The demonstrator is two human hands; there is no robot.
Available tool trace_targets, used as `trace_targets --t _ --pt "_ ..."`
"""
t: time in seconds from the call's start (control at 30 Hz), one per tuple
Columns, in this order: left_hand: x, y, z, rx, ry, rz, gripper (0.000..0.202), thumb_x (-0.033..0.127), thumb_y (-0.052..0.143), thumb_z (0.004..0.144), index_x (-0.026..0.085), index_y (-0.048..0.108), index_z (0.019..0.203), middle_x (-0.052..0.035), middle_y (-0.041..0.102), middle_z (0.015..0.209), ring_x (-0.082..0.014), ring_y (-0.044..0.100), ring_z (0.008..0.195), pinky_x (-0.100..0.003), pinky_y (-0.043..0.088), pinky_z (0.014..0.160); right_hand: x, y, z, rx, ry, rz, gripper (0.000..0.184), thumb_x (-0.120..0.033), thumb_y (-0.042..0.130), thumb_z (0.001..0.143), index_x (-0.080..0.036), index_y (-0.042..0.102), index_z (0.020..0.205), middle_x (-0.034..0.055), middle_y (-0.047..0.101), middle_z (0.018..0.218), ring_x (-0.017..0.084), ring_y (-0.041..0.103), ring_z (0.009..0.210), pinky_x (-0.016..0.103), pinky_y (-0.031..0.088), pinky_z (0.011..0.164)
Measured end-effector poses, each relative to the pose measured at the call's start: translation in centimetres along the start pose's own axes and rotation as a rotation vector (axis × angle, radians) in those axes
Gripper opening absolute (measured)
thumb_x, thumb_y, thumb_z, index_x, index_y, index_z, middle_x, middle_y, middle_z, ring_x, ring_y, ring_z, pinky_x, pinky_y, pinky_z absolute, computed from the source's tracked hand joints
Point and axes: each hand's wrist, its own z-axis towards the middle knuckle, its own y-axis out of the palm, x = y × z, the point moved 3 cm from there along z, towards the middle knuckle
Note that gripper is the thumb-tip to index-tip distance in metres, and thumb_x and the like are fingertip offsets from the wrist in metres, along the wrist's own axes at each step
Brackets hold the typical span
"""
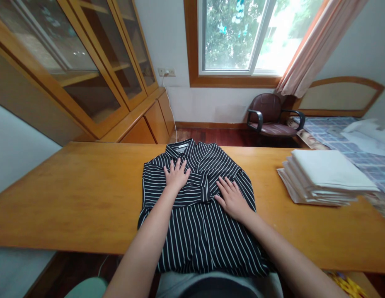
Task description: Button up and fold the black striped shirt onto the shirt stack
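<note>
A black shirt with white stripes [192, 223] lies front up on the wooden table, its collar at the far side and its hem hanging toward me over the near edge. One sleeve is folded across the chest, its cuff near the middle. My left hand [176, 176] rests flat on the upper chest just below the collar, fingers spread. Lower and to the right, my right hand [232, 198] lies flat on the shirt beside the cuff, fingers stretched out. Neither hand grips the cloth.
The wooden table [71, 194] spreads to both sides. A stack of folded white cloths or sheets [329, 174] sits on its right. Beyond are a brown armchair [269, 116], a bed [344, 132] and, at left, a glass-door cabinet [117, 111]. A green stool [86, 288] stands below the near edge.
</note>
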Motion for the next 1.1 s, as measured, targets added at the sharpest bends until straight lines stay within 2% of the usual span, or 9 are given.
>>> trace_targets --t 0.17,0.33,0.5,0.67,0.8,0.97,1.1 --pt "-0.5 0.4 -0.1 0.007 -0.061 -0.008 0.067 0.063 0.016 0.096 0.036 0.028 0.156 0.0010 0.016 0.167 -0.0356 0.006 0.153 -0.069 0.006 0.118 2.2 -0.3 1.5 -0.008 -0.099 -0.024 0.063 -0.055 0.031 0.102 -0.020 0.036 0.154 0.0058 0.023 0.164 0.027 0.018 0.152 0.053 0.017 0.123" --pt "-0.6 0.4 -0.2 0.014 -0.084 -0.018 0.068 0.063 0.014 0.096 0.035 0.028 0.157 0.0001 0.016 0.167 -0.0364 0.008 0.153 -0.070 0.006 0.117 3.7 -0.3 2.5 -0.008 -0.112 -0.036 0.062 -0.053 0.033 0.102 -0.021 0.036 0.154 0.0060 0.025 0.164 0.027 0.019 0.152 0.051 0.018 0.123" --pt "-0.6 0.3 -0.3 0.008 -0.079 -0.017 0.069 0.064 0.012 0.096 0.035 0.027 0.157 0.0006 0.015 0.167 -0.0364 0.007 0.153 -0.069 0.006 0.117 3.0 0.3 1.8 0.011 0.006 -0.055 0.064 -0.052 0.032 0.101 -0.015 0.037 0.153 0.0105 0.025 0.164 0.029 0.020 0.152 0.049 0.020 0.123" --pt "-1.1 0.2 0.0 0.008 -0.087 -0.013 0.069 0.064 0.014 0.096 0.035 0.026 0.157 0.0001 0.015 0.167 -0.0368 0.007 0.153 -0.070 0.006 0.117 1.0 0.7 -0.5 0.046 0.150 -0.056 0.070 -0.051 0.037 0.098 -0.009 0.034 0.154 0.0179 0.027 0.162 0.034 0.023 0.150 0.051 0.024 0.121" --pt "-1.6 0.4 0.2 0.016 -0.102 -0.013 0.069 0.064 0.013 0.095 0.035 0.027 0.157 0.0000 0.015 0.167 -0.0371 0.008 0.153 -0.070 0.006 0.117 0.1 0.8 -2.2 0.037 0.221 -0.080 0.074 -0.055 0.039 0.096 -0.006 0.038 0.152 0.0216 0.033 0.158 0.037 0.026 0.148 0.051 0.026 0.119" --pt "-1.7 0.5 0.2 0.025 -0.105 -0.012 0.070 0.065 0.013 0.095 0.036 0.028 0.156 -0.0003 0.016 0.167 -0.0376 0.009 0.153 -0.071 0.006 0.116 0.7 0.4 -2.2 0.042 0.240 -0.104 0.073 -0.059 0.034 0.097 -0.007 0.045 0.148 0.0233 0.035 0.157 0.040 0.030 0.146 0.056 0.028 0.116" --pt "-1.7 0.4 0.0 0.032 -0.127 -0.017 0.069 0.064 0.014 0.095 0.035 0.029 0.156 0.0002 0.017 0.167 -0.0373 0.008 0.153 -0.071 0.007 0.117 2.0 0.2 -1.2 0.034 0.205 -0.111 0.075 -0.060 0.031 0.098 -0.005 0.045 0.147 0.0235 0.033 0.158 0.038 0.031 0.146 0.053 0.027 0.118"
